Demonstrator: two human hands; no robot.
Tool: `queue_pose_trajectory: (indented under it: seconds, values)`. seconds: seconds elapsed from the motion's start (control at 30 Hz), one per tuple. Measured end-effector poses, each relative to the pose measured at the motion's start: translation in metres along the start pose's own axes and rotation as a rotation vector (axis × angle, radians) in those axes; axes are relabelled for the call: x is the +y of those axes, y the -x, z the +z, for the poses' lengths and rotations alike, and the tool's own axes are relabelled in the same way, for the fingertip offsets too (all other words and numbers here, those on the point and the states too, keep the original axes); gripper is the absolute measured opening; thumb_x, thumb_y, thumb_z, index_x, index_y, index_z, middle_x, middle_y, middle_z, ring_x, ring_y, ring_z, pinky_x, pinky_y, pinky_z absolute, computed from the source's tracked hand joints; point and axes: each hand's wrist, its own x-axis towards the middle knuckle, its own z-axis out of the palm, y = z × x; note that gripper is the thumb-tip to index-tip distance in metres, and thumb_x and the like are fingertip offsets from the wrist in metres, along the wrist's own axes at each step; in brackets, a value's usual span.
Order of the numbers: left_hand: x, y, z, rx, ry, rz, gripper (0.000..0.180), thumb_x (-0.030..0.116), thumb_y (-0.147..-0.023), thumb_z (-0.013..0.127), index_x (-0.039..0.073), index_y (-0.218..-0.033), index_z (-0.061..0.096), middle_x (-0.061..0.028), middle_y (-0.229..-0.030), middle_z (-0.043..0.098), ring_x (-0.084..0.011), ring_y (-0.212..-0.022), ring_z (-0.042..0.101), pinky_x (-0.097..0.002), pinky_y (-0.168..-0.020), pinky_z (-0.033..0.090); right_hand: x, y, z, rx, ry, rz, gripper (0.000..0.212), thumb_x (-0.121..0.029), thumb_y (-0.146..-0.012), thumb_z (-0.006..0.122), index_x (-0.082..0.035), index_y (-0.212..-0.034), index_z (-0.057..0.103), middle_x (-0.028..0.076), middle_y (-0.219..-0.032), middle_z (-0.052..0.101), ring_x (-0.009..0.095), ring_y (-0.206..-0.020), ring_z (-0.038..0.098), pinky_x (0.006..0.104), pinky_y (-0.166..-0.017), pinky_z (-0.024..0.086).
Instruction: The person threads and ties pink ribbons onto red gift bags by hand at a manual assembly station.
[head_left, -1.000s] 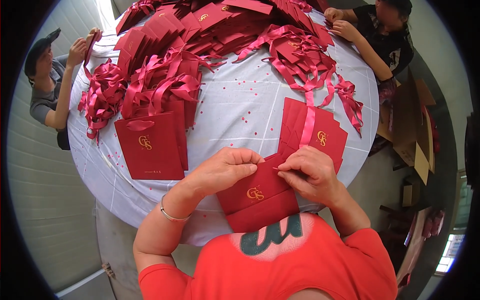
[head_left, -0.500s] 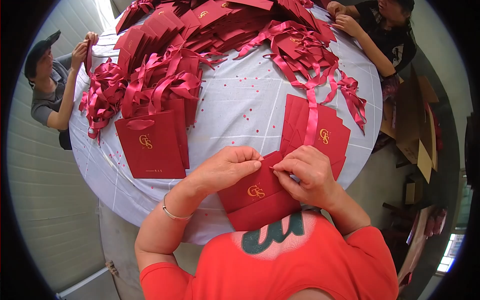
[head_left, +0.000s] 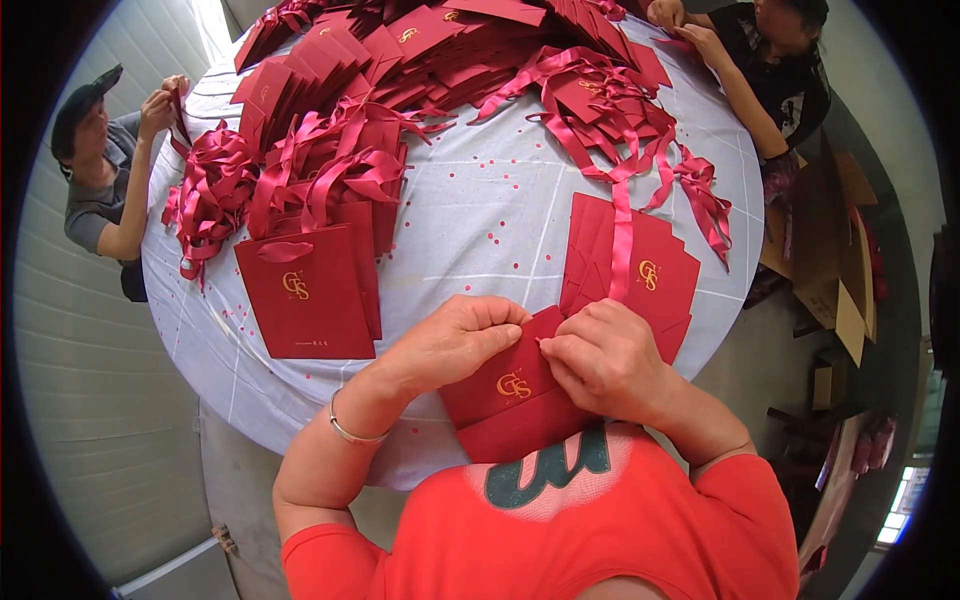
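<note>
A dark red paper gift bag with a gold emblem lies folded flat at the table's near edge. My left hand pinches the bag's top edge between thumb and fingers. Close beside it, my right hand is closed over the upper right corner, pinching the end of a pink ribbon. That ribbon runs up from my right hand toward a ribbon tangle; the tip between my fingers is mostly hidden. Just beyond my right hand, flat red bags lie overlapped.
Bags with ribbon handles stand at the left beside a ribbon heap. More red bags pile up at the far side. One person works at the left, another at the far right. Cardboard boxes stand right of the table.
My right hand has turned slightly, its fingers closing further over the bag's top edge. My left hand keeps its pinch. The person at the far right has lowered their head.
</note>
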Motion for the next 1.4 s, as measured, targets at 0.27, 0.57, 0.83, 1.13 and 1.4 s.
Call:
queue_pose_trajectory:
  seconds: [0.27, 0.57, 0.83, 1.13, 1.4]
  values:
    - [-0.006, -0.003, -0.004, 0.031, 0.016, -0.004, 0.017, 0.013, -0.099, 0.055, 0.0, -0.105, 0.064, 0.0033, -0.091, 0.063, -0.004, -0.084, 0.055, -0.0215, -0.076, 0.046, 0.009, 0.002, -0.011, -0.04, -0.298, 0.186, 0.015, 0.0, -0.071, 0.076, -0.005, -0.083, 0.068, 0.007, -0.077, 0.065, 0.023, -0.069, 0.062, 0.0335, -0.061, 0.048]
    - [-0.005, -0.002, -0.009, -0.015, 0.048, -0.045, 0.014, 0.017, -0.096, 0.058, 0.005, -0.102, 0.062, 0.0051, -0.092, 0.062, -0.003, -0.085, 0.053, -0.0205, -0.079, 0.044, 0.006, 0.005, -0.01, 0.028, -0.338, 0.249, 0.016, 0.005, -0.075, 0.074, -0.002, -0.088, 0.068, 0.009, -0.078, 0.066, 0.023, -0.069, 0.062, 0.0324, -0.062, 0.047]
    - [0.002, 0.001, -0.007, -0.029, 0.112, -0.053, 0.019, 0.011, -0.088, 0.051, 0.004, -0.102, 0.063, 0.002, -0.092, 0.064, -0.0053, -0.084, 0.056, -0.0215, -0.079, 0.045, 0.002, 0.006, -0.009, 0.078, -0.345, 0.282, 0.014, 0.003, -0.077, 0.074, -0.001, -0.089, 0.068, 0.01, -0.078, 0.065, 0.023, -0.069, 0.062, 0.0322, -0.063, 0.048]
    - [0.001, -0.001, -0.007, -0.036, 0.173, -0.092, 0.026, 0.005, -0.089, 0.048, 0.001, -0.111, 0.061, -0.0033, -0.099, 0.069, -0.0078, -0.087, 0.065, -0.0224, -0.082, 0.051, 0.0, 0.003, 0.004, 0.138, -0.285, 0.173, 0.016, -0.002, -0.074, 0.078, -0.004, -0.086, 0.068, 0.007, -0.077, 0.066, 0.023, -0.068, 0.063, 0.0338, -0.06, 0.048]
    - [-0.003, -0.001, -0.006, 0.016, 0.054, -0.07, 0.025, 0.01, -0.088, 0.047, 0.002, -0.103, 0.065, 0.0017, -0.09, 0.064, -0.0062, -0.083, 0.055, -0.0237, -0.075, 0.045, -0.004, -0.002, 0.011, 0.132, -0.037, 0.092, 0.014, -0.004, -0.073, 0.077, -0.006, -0.082, 0.065, 0.006, -0.076, 0.062, 0.023, -0.066, 0.059, 0.0348, -0.06, 0.046]
